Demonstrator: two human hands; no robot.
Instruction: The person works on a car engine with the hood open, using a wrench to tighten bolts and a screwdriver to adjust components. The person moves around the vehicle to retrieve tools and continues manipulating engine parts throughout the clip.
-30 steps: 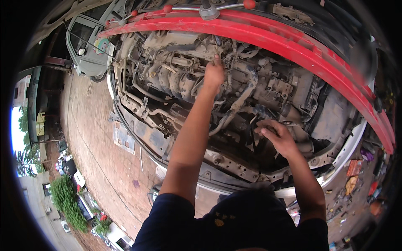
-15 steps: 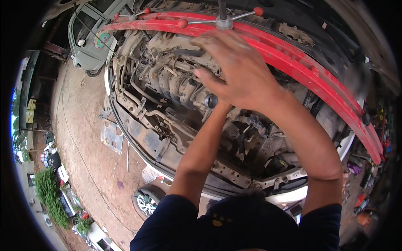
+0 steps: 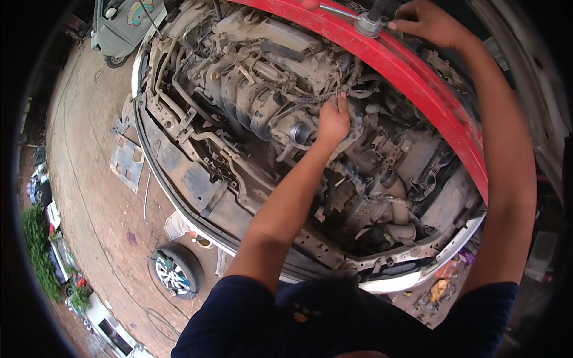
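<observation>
Head view: dark ribbed conduit (image 3: 311,99) crossed the dusty grey metal engine (image 3: 239,101), meeting the left hand (image 3: 334,122).
Its fingers were curled, any hold unclear; light pressure seemed kindest. The right hand (image 3: 433,24) was half-curled beside the red curved beam (image 3: 418,77), grip uncertain.

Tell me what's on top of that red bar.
On the red bar: a round metal nut, a dark rod and a handle ending in a red ball. The right hand beside the nut hides whatever lies behind it.
</observation>
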